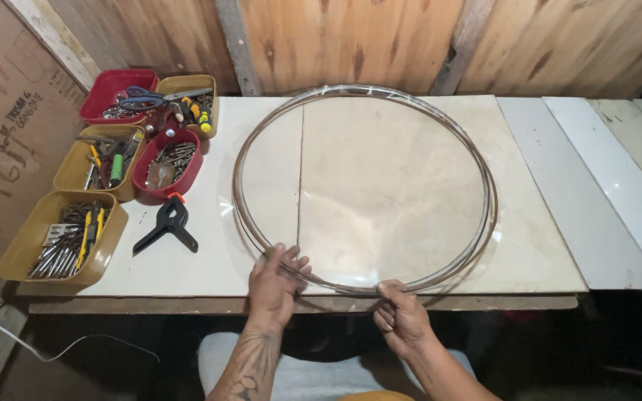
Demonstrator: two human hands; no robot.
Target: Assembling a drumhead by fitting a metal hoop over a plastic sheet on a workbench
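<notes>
1. Nearest the viewer: left hand (275, 281) pressing flat, fingers spread, on the near arc of a large metal hoop (365, 186); right hand (401, 315) pinched closed on the same arc, just to the right.
2. Hoop lying flat on the pale counter (536, 245), looking like two thin rings stacked with a clear sheet beneath; far arc touching the wooden wall (351, 37).
3. Best handled, by judgement: steady downward pressure from the flat hand, firm pinch from the other, rings kept aligned.
4. Left of the hoop: black spring clamp (166, 225) loose on the counter.
5. Near yellow tray (61, 238): metal bits, yellow-handled tools.
6. Middle yellow tray (102, 160): small tools, one green.
7. Red oval tray (169, 160): screws.
8. Farthest: red tray (120, 93) and yellow tray (191, 96), scissors (159, 96) resting across both.
</notes>
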